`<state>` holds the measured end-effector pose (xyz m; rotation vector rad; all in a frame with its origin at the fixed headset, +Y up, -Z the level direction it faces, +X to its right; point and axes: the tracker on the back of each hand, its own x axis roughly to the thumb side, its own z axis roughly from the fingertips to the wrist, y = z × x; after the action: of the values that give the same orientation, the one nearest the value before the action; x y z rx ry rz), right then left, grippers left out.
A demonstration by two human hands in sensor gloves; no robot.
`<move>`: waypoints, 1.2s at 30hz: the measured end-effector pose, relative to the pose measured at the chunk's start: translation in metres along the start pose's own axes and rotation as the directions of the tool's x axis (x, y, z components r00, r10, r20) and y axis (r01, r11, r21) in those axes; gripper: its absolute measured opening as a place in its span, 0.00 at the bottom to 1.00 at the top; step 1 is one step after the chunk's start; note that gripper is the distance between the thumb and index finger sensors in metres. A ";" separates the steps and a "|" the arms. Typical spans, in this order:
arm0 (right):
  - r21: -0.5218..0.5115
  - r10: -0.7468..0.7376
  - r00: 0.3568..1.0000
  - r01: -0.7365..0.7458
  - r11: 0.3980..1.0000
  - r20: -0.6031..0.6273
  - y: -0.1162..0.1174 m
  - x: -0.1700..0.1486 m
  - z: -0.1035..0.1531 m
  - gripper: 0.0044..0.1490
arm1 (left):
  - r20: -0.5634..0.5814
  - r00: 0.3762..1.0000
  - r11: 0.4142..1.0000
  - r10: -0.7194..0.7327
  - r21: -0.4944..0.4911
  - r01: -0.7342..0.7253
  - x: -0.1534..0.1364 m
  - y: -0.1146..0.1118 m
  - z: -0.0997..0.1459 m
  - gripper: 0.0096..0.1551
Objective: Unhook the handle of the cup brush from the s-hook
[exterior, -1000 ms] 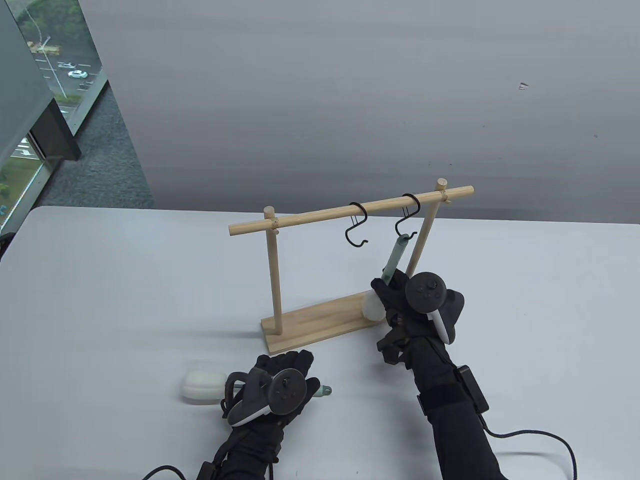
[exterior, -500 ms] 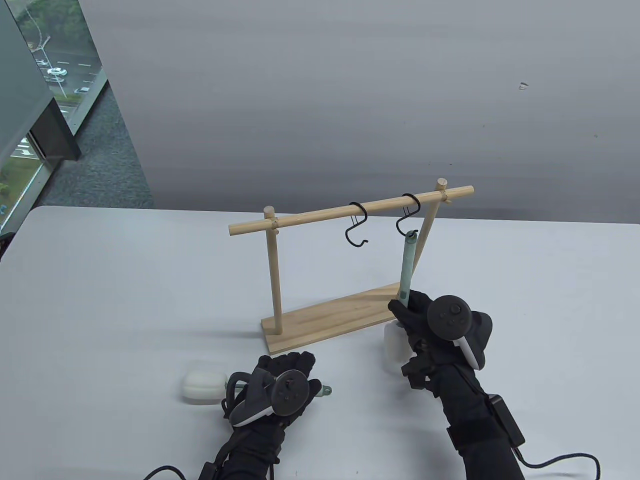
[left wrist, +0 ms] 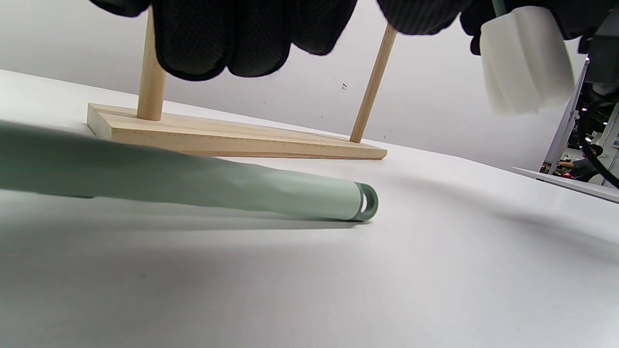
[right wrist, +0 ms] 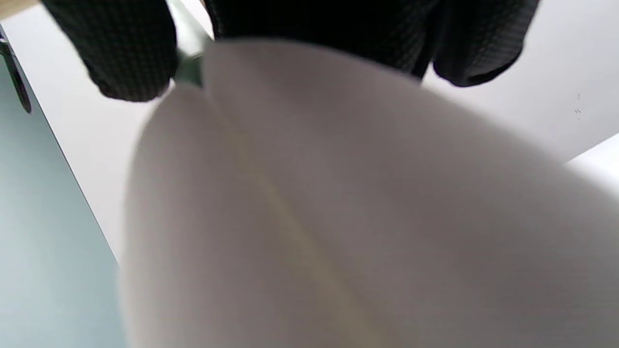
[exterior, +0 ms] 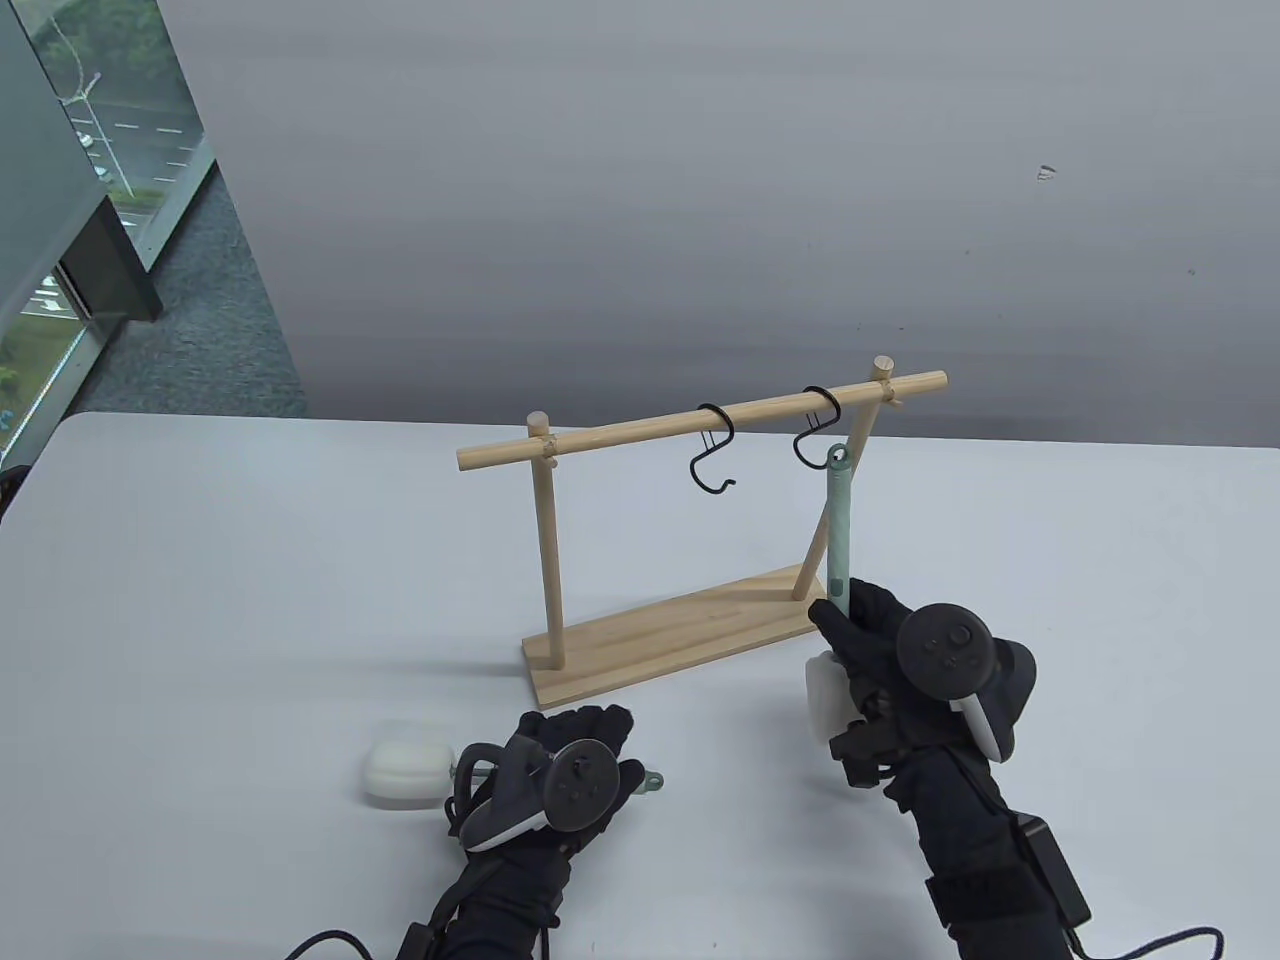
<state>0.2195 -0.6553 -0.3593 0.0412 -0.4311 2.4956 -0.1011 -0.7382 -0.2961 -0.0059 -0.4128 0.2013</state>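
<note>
The right hand [exterior: 900,670] grips the lower end of 1 cup brush [exterior: 836,520], fingers wrapped round the pale green handle just above its white sponge head [exterior: 822,700]. The handle stands nearly upright, its top loop right beside the right-hand s-hook [exterior: 815,432]; hooked or free, it cannot be told. 2 black s-hooks hang on the wooden rack [exterior: 690,425], the other s-hook [exterior: 714,452] bare. Near left, a 2nd brush [exterior: 405,772] lies flat on the white table [exterior: 250,600], the left hand [exterior: 560,775] resting on its handle, fingers lying over it.
</note>
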 end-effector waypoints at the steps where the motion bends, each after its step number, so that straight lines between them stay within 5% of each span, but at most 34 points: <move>1: -0.007 0.006 1.000 -0.006 1.000 0.009 -0.003 -0.001 0.003 0.36 | -0.003 1.000 1.000 0.001 -0.001 -0.001 0.000 0.000 0.000 0.35; 9: -0.040 0.189 0.979 -0.186 0.982 0.077 -0.016 -0.027 0.037 0.36 | -0.011 1.000 1.000 -0.007 -0.018 0.007 -0.002 -0.003 -0.001 0.35; 18: -0.034 0.467 0.871 -0.467 0.883 0.150 -0.002 -0.057 0.075 0.36 | 0.010 0.999 0.998 -0.052 -0.041 0.053 0.004 -0.008 -0.004 0.36; 36: 0.151 0.648 0.741 -0.671 0.726 0.178 0.027 -0.076 0.072 0.36 | 0.018 0.997 0.995 -0.072 -0.065 0.073 0.007 -0.010 -0.004 0.36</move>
<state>0.2616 -0.7412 -0.3088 0.1335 -0.2507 3.2637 -0.0914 -0.7462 -0.2962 -0.0541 -0.4346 0.1157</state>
